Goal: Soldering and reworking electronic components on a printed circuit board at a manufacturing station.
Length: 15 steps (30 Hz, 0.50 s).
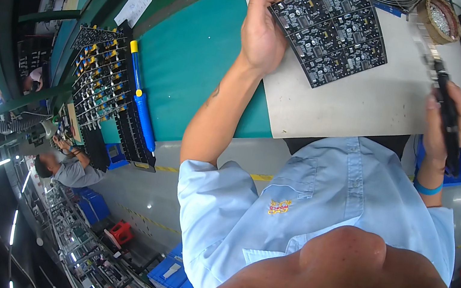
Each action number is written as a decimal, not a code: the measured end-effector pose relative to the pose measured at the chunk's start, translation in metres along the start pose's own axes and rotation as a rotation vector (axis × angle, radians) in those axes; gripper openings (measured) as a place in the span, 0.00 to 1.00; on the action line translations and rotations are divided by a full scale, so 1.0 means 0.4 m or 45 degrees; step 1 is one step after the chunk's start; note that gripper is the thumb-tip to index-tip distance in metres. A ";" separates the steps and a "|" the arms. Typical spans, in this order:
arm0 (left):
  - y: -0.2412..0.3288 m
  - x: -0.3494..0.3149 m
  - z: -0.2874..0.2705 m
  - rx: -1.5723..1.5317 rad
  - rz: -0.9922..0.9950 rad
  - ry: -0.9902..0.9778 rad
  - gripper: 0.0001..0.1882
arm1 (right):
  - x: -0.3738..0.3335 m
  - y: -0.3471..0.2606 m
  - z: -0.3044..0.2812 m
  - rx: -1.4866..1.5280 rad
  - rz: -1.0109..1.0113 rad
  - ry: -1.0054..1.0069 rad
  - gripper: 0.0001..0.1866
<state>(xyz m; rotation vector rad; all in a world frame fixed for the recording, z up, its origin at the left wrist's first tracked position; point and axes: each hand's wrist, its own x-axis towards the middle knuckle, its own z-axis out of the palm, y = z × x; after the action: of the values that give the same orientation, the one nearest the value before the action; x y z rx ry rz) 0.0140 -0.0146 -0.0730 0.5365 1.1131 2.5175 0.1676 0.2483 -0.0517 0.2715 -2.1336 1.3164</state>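
Left grip (264,43) holds flat black circuit-board panel (339,33) at its left edge; probably light, stiff, fragile: stick to rims. Right grip (436,126) wraps blurred slim black tool (450,110).

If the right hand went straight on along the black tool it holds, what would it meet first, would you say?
Probably the near rim of the round brown container, just beyond the blurred tip of the black tool in the right hand; depth is unclear.

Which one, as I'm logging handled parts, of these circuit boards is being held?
The gridded black circuit board over the pale sheet, held in the left hand; the other boards sit in the rack at left, untouched.
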 end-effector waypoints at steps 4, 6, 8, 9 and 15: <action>0.004 0.000 -0.001 0.002 -0.010 0.014 0.36 | -0.026 0.020 -0.019 -0.256 0.431 0.403 0.22; 0.003 -0.003 0.001 -0.009 -0.023 0.034 0.36 | -0.038 0.022 -0.019 -0.158 0.404 0.379 0.22; 0.004 -0.003 0.003 0.000 -0.023 0.049 0.35 | -0.042 0.024 -0.021 -0.055 0.368 0.351 0.21; 0.004 -0.002 0.004 0.004 -0.023 0.053 0.35 | -0.044 0.025 -0.021 -0.054 0.368 0.354 0.21; 0.005 0.002 -0.006 -0.011 -0.061 0.074 0.34 | -0.043 0.033 -0.018 -0.018 0.125 -0.076 0.22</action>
<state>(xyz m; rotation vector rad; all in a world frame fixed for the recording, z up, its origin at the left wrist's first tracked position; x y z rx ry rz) 0.0119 -0.0172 -0.0727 0.4316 1.1218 2.5100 0.1777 0.2585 -0.0693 0.2051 -2.2299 1.3636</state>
